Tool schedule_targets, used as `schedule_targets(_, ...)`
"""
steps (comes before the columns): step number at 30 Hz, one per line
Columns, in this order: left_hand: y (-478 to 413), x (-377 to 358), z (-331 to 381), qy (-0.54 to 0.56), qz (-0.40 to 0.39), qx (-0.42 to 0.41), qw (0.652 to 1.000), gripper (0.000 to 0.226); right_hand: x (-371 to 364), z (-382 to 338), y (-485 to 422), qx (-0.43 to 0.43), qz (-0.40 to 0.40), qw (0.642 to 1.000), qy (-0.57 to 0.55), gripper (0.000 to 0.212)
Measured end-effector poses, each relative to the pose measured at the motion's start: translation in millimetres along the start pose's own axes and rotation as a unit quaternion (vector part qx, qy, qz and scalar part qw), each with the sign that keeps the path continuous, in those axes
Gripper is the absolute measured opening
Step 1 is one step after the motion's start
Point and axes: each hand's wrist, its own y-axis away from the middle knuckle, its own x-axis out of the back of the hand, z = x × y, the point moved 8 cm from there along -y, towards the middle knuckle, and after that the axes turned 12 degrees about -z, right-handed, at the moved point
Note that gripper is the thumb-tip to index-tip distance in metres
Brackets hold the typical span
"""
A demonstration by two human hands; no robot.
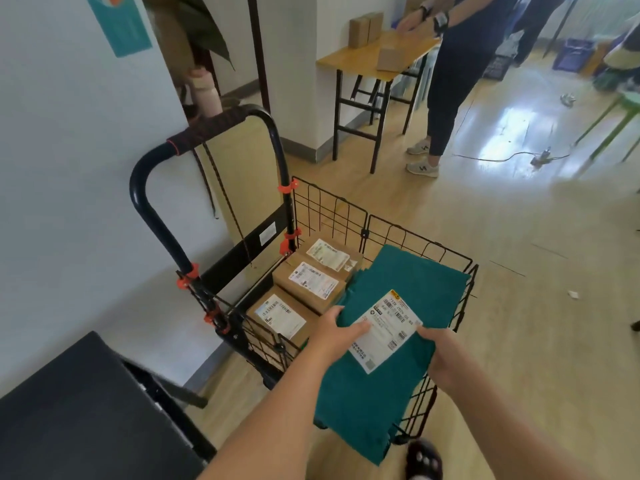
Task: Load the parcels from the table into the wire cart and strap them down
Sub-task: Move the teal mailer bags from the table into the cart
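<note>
The left hand (337, 336) is seen gripping the near left edge of a flat teal parcel (408, 271), its thumb laid on top against the white shipping label (386, 329) and its fingers hidden beneath. The right hand (445, 358) is closed over the parcel's right edge, thumb on top beside the label, fingers tucked underneath. The parcel is held tilted over the right side of the wire cart (329, 209), its far end lying inside the basket near the far wire wall and its near end hanging out past the near rim (it cannot be told whether it rests on the rim).

Three labelled cardboard boxes (311, 282) are lined up in the left side of the basket, touching one another, just beside the teal parcel. The cart's black handle (207, 129) rises at the left, fixed with orange clips, and a dark cord (225, 199) hangs from it.

A black surface (69, 410) fills the lower left corner. Well apart, across the wooden floor (519, 306), a wooden tabletop (353, 60) carries more brown parcels (360, 29), and another person (457, 71) stands at it with hands on the top.
</note>
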Motion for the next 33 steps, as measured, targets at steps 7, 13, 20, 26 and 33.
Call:
schedule_targets(7,-68,-10,24,-0.037,0.043,0.021,0.998,0.035,25,-49,-63,-0.042,0.036,0.995,0.078,0.026)
schedule_targets(13,-125,-24,11,-0.126,0.083,0.093,0.984,0.038,55,-117,-130,0.018,0.128,0.913,0.387,0.048)
schedule_targets(20,-166,-49,-57,-0.123,0.067,0.233,0.962,0.041,10,-120,-196,0.077,-0.073,0.667,0.737,0.082)
schedule_targets(26,-171,-62,-95,-0.104,0.071,0.268,0.955,0.036,0,-50,-219,0.066,-0.293,0.295,0.907,0.103)
schedule_targets(33,-180,-62,-114,-0.139,0.087,0.301,0.940,0.041,4,-17,-236,-0.006,-0.316,0.188,0.930,0.114)
